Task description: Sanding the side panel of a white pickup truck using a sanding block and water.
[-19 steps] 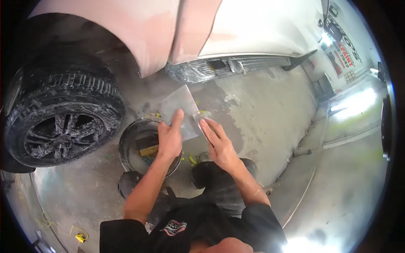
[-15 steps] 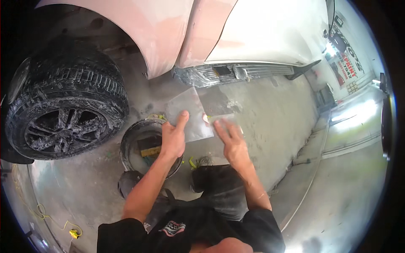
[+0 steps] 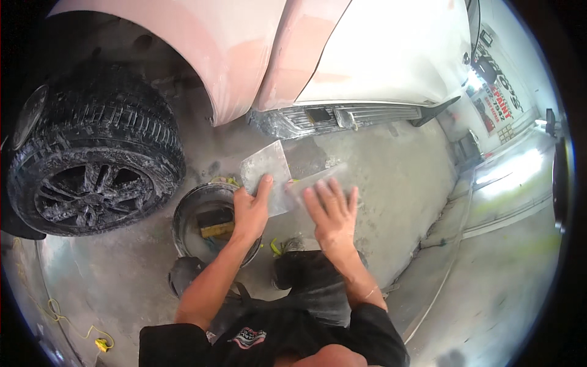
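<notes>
My left hand (image 3: 251, 211) grips a flat grey mixing board (image 3: 268, 170), its thumb lying on the upper face. Beside the board's right edge, my right hand (image 3: 333, 220) holds a pale, flat spreader (image 3: 307, 181) under its extended fingers. Between board and spreader a small pinkish smear shows; whether the two touch I cannot tell. Both hands are over the floor, in front of a car whose fender (image 3: 238, 55) and white door (image 3: 385, 55) carry pinkish, sanded-looking patches.
Below my left forearm stands a black bucket (image 3: 177, 223) containing a dark and yellow block (image 3: 217, 229). A dusty wheel (image 3: 95, 196) is at the left, a running board (image 3: 293, 121) under the door. A yellow cord (image 3: 55, 312) lies lower left; a wall bounds the right.
My right hand has turned, its fingers spreading more over the spreader. The board sits slightly lower in the picture, as does the car, so the view has shifted a little.
</notes>
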Tool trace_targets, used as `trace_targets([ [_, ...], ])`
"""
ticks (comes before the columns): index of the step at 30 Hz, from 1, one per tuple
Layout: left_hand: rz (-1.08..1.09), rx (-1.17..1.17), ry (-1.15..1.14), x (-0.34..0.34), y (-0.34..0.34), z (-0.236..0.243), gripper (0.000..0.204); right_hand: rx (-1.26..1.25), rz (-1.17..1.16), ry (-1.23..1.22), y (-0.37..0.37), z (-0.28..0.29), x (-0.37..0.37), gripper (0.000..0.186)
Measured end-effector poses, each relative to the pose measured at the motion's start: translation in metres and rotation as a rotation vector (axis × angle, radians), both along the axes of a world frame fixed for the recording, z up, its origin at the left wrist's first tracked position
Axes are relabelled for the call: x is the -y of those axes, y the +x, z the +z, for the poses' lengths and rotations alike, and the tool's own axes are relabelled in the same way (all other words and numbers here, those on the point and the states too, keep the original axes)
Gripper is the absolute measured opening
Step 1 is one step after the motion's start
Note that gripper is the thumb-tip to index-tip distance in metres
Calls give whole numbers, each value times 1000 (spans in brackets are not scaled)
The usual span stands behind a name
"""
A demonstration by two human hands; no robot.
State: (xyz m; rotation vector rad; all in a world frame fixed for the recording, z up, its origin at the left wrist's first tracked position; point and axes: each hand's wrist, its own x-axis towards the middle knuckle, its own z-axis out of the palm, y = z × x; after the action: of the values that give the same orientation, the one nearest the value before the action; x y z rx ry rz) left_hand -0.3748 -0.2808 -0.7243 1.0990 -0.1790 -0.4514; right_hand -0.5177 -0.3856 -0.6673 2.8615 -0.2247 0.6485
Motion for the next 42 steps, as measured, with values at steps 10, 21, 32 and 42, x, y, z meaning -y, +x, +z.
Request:
trace_targets([
  [10,-102,-144,-17,-3,10,-1,31,249,131,850,3,-1,0,64],
  [21,-160,229,129,-5,-12,9,31,-75,64,71,-10,-2,9,61],
  [32,-31,-332,-170,-11,17,11,43,96,248,564,-28,19,17,73],
  [42,-90,-137,-301,-3,5,15,28,-164,-2,197,-8,-7,25,62],
])
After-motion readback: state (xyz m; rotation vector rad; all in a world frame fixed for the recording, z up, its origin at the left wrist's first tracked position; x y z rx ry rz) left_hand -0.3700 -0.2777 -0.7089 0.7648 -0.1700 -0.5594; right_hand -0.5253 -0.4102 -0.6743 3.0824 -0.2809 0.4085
